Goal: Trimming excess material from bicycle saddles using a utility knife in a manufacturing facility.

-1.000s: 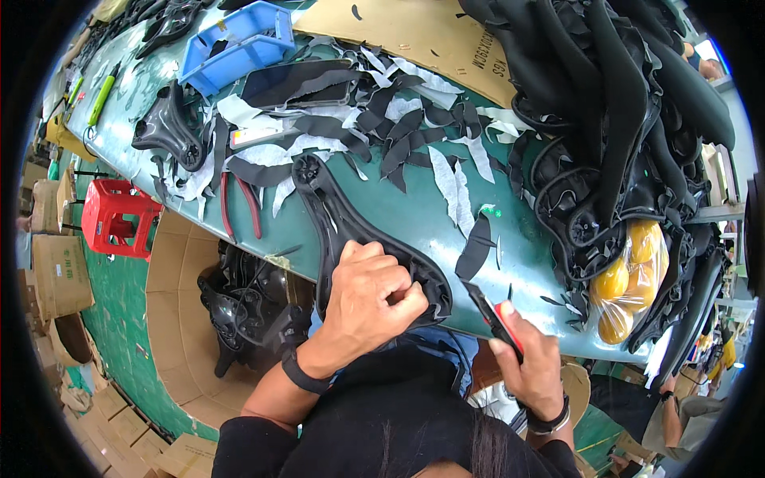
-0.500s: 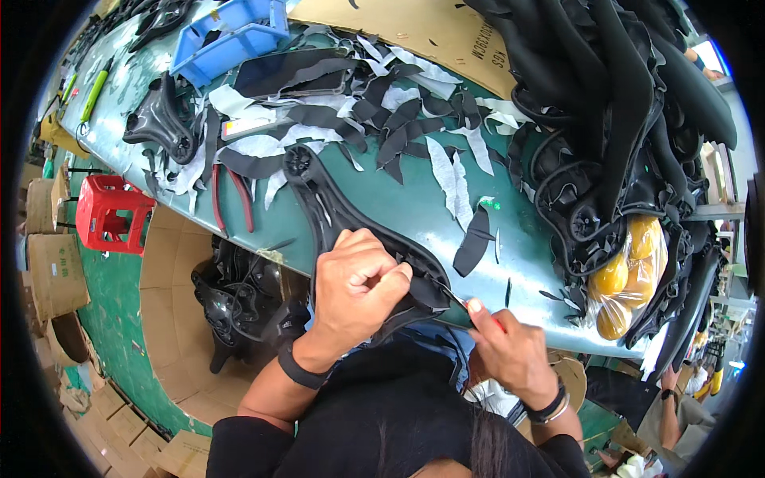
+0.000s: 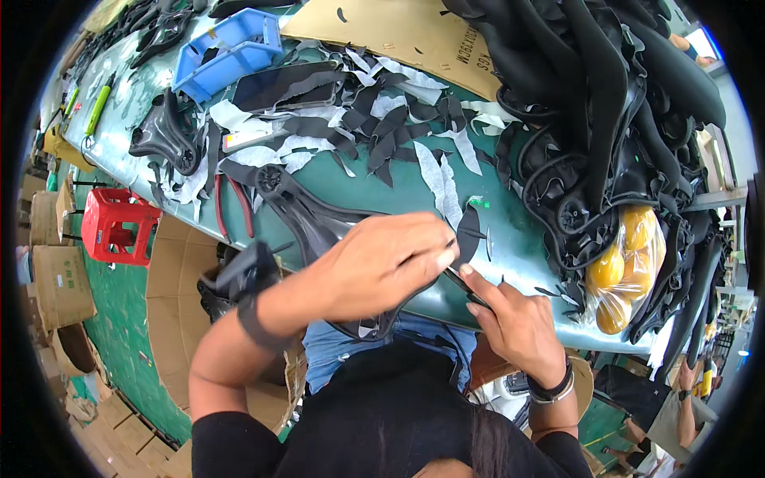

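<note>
A black saddle-shaped shell (image 3: 307,211) lies across the table's near edge, its narrow end pointing away and its wide end over my lap. My left hand (image 3: 382,267), blurred, is closed in a pinch above the wide end and hides part of it. A small dark bit shows at its fingertips, too small to name. My right hand (image 3: 514,323) is closed round a thin tool (image 3: 456,280), whose tip reaches to just under the left fingers. Most of the tool's handle is hidden in the palm.
Black and white offcut strips (image 3: 382,119) litter the green table (image 3: 382,187). Red-handled pliers (image 3: 233,207), another shell (image 3: 166,135) and a blue bin (image 3: 227,56) lie leftward. At right are piled black covers (image 3: 590,119) and a bag of yellow objects (image 3: 625,271). A carton (image 3: 179,303) stands below.
My left hand has lifted off the shell and moved right, toward the tool. The shell's narrow end has swung left. My right hand keeps the tool, its red handle now hidden.
</note>
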